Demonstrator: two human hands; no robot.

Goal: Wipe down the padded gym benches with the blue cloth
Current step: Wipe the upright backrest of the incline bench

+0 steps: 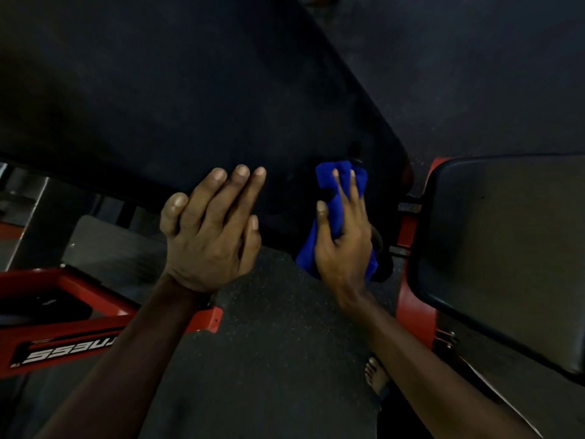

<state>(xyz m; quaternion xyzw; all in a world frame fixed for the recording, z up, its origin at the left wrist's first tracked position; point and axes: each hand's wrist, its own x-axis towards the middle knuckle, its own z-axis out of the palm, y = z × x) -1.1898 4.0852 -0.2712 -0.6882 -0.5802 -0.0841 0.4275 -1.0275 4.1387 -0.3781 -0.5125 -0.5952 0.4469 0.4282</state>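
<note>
A large black padded bench [177, 99] fills the upper left of the view, its near edge running across the middle. My right hand [343, 239] grips a bunched blue cloth [332, 198] and presses it against the bench's near right corner. Part of the cloth hangs down below the pad's edge. My left hand [210, 231] hovers flat near the bench's front edge, fingers stretched out and slightly apart, holding nothing. A second black padded seat [506, 248] stands to the right, apart from both hands.
Red metal frame parts sit at the lower left [76, 340] and beside the right seat [411, 280]. Dark speckled rubber flooring [269, 359] lies below. A bare foot [376, 375] shows near the bottom right.
</note>
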